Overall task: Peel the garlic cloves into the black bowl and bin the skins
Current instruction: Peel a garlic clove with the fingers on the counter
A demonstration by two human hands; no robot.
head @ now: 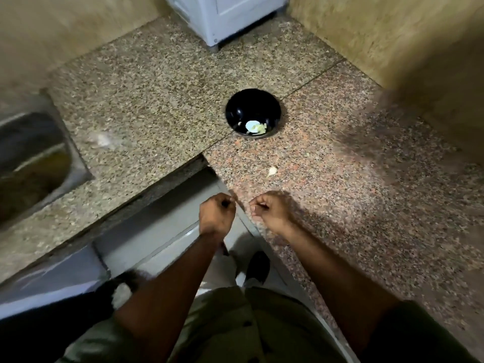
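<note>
The black bowl (237, 107) sits on the granite counter (340, 205) and has pale peeled garlic (256, 127) at its near side. One unpeeled garlic clove (272, 171) lies on the counter between the bowl and my hands. A blurred heap of papery skins (103, 141) rests on the left stretch of counter beside the sink. My left hand (216, 214) and my right hand (269, 212) hover side by side at the counter's inner corner. Both have their fingers curled tight, and I see nothing in either.
A steel sink (31, 163) is sunk into the counter at far left. A white appliance (225, 19) stands at the back corner against tan walls. Below the counter edge at lower left is a dark, blurred object (52, 318) with something pale (121, 293) at its rim.
</note>
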